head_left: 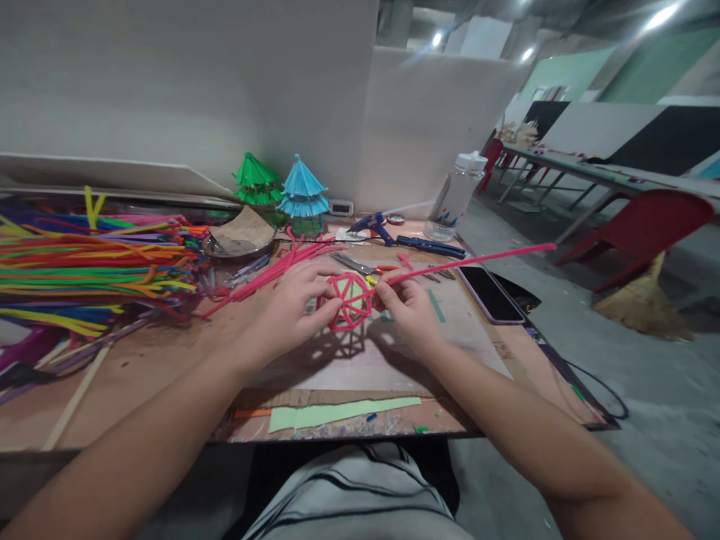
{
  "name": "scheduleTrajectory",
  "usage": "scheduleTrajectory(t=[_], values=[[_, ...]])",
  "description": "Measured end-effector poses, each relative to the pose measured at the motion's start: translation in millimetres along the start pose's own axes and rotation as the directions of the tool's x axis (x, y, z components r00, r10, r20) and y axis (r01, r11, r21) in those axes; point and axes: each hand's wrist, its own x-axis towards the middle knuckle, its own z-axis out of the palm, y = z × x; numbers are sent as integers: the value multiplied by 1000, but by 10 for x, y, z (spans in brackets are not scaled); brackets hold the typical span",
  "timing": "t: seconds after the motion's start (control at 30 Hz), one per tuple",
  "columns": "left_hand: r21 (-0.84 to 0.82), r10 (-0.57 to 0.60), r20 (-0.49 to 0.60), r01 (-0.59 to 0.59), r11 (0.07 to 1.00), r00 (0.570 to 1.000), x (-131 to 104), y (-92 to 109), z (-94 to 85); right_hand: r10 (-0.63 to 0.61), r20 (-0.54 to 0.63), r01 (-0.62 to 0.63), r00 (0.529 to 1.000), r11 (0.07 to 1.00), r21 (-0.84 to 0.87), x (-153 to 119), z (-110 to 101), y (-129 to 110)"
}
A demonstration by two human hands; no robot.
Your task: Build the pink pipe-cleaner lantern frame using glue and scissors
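Observation:
My left hand has its fingers closed on the left side of a small wheel-like frame of pink pipe cleaners, with spokes and pale green showing inside. At the frame's right edge my right hand pinches a long pink pipe cleaner, whose free end points up and to the right. The frame is held just above a whitish work sheet, where its shadow falls. Behind the hands lie pliers with orange on the handle, and several loose pink pipe cleaners.
A big pile of coloured pipe cleaners fills the left. At the back are a metal bowl, green and blue paper-roofed models, a glue gun and a water bottle. A phone lies at right; a green strip lies in front.

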Motion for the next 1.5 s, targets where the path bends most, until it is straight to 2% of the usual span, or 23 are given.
scheduleTrajectory(t=[0.4,0.6,0.73,0.83,1.0,1.2,1.37,1.5], values=[[9,46,-4,-46,999,999,5,-12,-7,-11,-29,11,1000,1000,-14,-1,-1,0],[13,48,-6,-48,999,999,1,-21,-10,-4,26,5,1000,999,-32,5,-13,-12],[-6,75,-20,-75,997,997,13,-7,-26,-25,-1,24,1000,999,-43,-8,-7,-54],[-60,65,-13,-66,996,998,24,14,-56,31,-2,-31,1000,998,-45,-4,3,-104],[-111,-22,13,23,994,1000,36,36,-87,155,24,-155,988,988,-16,14,13,-127],[-131,-27,24,30,991,999,34,26,-86,170,19,-170,985,986,0,14,6,-116],[-97,-16,35,19,995,999,16,-38,-127,92,62,-88,994,994,-63,-14,-14,-126],[-105,58,71,-51,993,996,31,-131,-202,-143,131,164,981,972,-171,-92,-29,-107]])
